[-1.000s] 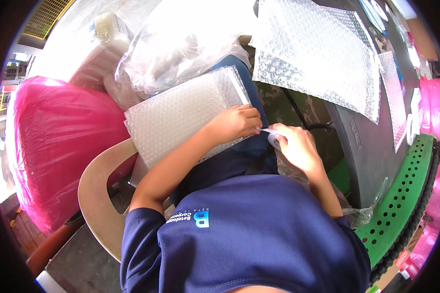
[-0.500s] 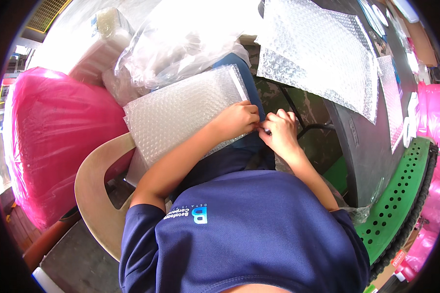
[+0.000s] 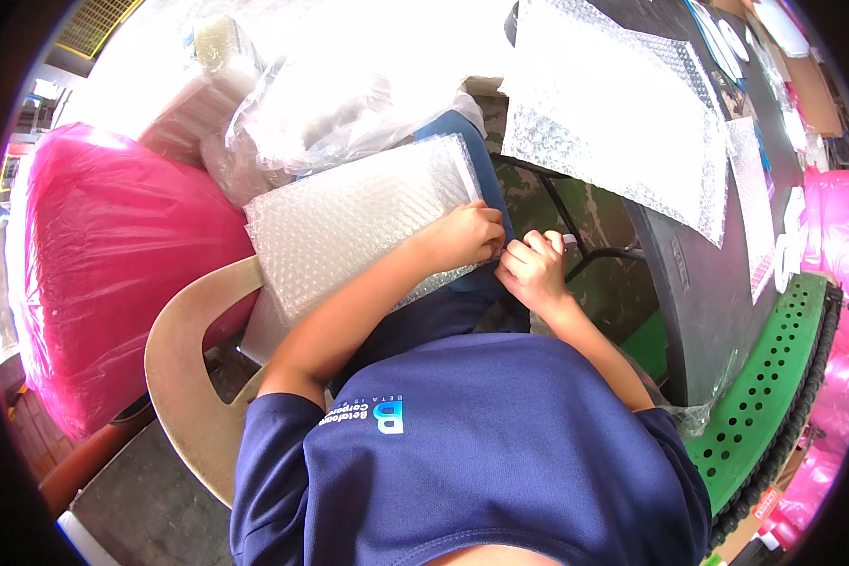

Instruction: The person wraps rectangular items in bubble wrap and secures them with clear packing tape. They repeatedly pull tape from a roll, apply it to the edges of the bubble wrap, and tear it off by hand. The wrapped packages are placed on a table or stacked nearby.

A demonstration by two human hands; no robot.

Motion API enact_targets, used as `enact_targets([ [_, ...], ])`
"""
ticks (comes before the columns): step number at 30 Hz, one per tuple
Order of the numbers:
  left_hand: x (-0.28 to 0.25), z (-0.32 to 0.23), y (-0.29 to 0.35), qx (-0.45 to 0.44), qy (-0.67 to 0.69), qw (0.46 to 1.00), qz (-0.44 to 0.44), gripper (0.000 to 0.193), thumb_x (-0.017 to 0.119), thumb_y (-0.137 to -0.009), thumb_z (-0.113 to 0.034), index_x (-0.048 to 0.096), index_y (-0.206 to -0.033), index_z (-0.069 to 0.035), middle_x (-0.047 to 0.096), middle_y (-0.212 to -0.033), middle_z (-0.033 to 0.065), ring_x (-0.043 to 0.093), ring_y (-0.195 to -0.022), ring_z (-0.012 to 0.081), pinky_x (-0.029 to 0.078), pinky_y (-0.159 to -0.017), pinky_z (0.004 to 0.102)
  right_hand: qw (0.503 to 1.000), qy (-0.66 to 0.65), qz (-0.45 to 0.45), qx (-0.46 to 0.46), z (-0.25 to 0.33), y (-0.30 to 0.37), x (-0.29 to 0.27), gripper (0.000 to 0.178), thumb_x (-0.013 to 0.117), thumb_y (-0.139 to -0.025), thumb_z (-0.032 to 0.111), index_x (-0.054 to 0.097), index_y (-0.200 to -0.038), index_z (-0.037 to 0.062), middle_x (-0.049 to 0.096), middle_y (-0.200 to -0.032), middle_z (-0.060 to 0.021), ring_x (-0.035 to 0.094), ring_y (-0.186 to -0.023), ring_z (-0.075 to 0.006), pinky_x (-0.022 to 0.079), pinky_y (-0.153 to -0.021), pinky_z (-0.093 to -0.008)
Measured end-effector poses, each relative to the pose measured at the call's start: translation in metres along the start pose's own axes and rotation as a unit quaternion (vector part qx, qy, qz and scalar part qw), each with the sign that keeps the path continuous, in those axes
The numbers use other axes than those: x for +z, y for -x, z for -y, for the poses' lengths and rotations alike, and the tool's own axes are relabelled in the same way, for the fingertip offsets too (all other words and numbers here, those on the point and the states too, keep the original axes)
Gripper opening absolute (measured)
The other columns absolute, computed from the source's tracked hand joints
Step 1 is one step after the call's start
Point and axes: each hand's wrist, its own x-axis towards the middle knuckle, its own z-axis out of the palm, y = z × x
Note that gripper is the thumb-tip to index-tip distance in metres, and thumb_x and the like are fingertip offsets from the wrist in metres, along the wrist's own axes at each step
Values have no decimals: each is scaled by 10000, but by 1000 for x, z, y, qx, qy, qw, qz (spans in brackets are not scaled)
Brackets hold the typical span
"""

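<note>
A clear bubble wrap bag [image 3: 349, 212] lies tilted across my lap and a blue surface, a pale strip running along its right edge. My left hand [image 3: 467, 236] is closed on that edge near the bag's lower right corner, fingers curled. Right beside it, almost touching, my right hand [image 3: 535, 271] is closed too, with fingertips pinched toward the same corner. A small white thing [image 3: 569, 241] pokes out past its knuckles. What sits between the right fingers is hidden.
Bubble wrap sheets [image 3: 623, 123] drape over a dark table [image 3: 693, 292] at the right. A bulging pink plastic bag [image 3: 132, 274] stands left, behind a beige chair arm [image 3: 174, 349]. Clear plastic [image 3: 340, 113] is heaped ahead. A green perforated chair [image 3: 755, 377] is at lower right.
My right hand has shifted slightly toward me, and its fingers have curled in more. The left hand keeps its grip on the bag's edge. The whole view has moved a little.
</note>
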Motion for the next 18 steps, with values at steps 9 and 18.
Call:
enact_targets([
  [9, -18, -49, 27, -82, -222, 962, 136, 481, 666, -793, -419, 606, -1248, -271, 281, -1508, 77, 208, -1403, 314, 321, -985, 701, 982, -61, -72, 165, -4, 38, -20, 143, 691, -610, 41, 578, -652, 118, 565, -669, 7, 541, -635, -208, 354, -633, -342],
  [18, -38, -69, 71, -221, -367, 886, 174, 574, 582, -894, -235, 393, -1377, 12, 391, -1340, 346, 395, -1280, 460, 469, -946, 486, 972, -131, 49, 189, 1, -11, -38, 477, 638, -727, 120, 640, -1200, 184, 565, -638, -26, 558, -546, -183, 424, -572, -326],
])
